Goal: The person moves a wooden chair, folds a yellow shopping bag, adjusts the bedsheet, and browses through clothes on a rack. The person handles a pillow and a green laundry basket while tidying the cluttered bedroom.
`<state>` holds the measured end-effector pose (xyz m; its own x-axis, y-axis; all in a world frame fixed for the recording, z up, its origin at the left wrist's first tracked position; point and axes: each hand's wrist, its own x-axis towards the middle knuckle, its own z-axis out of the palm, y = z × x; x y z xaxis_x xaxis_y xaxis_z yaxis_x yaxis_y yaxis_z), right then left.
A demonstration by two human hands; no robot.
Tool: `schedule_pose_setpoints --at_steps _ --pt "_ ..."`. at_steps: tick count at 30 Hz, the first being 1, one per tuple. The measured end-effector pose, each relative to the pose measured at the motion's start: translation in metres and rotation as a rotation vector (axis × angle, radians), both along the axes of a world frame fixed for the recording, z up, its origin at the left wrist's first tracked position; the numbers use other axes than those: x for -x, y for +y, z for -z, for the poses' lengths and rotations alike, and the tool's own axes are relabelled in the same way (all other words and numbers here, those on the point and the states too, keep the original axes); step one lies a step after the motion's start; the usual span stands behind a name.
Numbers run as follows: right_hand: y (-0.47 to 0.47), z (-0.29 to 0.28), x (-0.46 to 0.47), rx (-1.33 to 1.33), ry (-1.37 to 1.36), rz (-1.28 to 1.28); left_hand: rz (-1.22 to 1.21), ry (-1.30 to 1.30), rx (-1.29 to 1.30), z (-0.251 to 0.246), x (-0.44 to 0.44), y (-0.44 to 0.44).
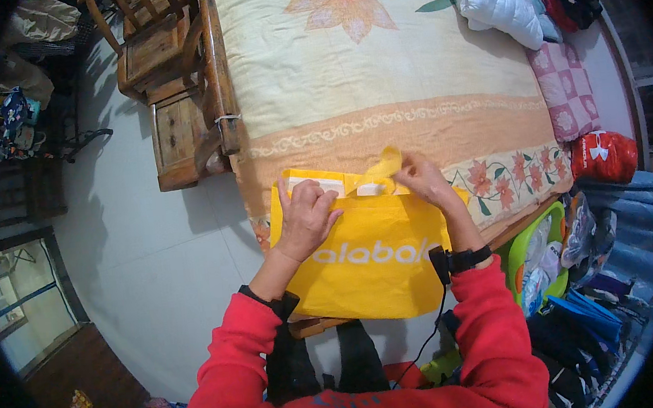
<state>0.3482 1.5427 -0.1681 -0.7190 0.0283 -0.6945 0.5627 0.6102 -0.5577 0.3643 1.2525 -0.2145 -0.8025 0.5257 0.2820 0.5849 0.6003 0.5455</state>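
Note:
A yellow fabric bag (369, 287) with white lettering lies at the near edge of the bed, its top edge towards the bed. My left hand (307, 211) rests on the bag's upper left part, fingers spread near the opening, where a white item (325, 187) shows inside. With its thumb and fingers closed together, my right hand (420, 175) pinches a yellow strap (386, 165) at the bag's top right. Another white patch shows below the strap; what the white things are, I cannot tell.
A floral bedspread (396, 69) covers the bed. Wooden chairs (179, 118) stand at its left. White bedding (498, 5), a pink checked pillow (566, 90) and a red bag (605, 157) lie along the right. A green basket (515, 263) holds plastic-wrapped things. A black cable (431, 334) hangs from my right wrist.

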Motion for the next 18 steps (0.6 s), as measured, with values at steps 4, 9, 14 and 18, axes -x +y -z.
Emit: schedule_pose_setpoints --at_steps 4,9,14,18 --pt "-0.023 0.020 -0.010 -0.048 0.749 -0.017 0.099 0.028 -0.088 -0.002 -0.002 0.003" --pt "-0.040 0.042 -0.003 -0.377 0.807 -0.554 0.176 0.072 -0.158 -0.005 -0.006 0.006" --pt "-0.030 0.028 0.005 0.309 -0.021 -0.407 0.200 0.056 -0.181 -0.014 -0.003 0.000" --pt "-0.031 0.021 0.007 0.436 -0.139 -0.456 0.317 -0.114 -0.232 -0.020 0.004 0.004"
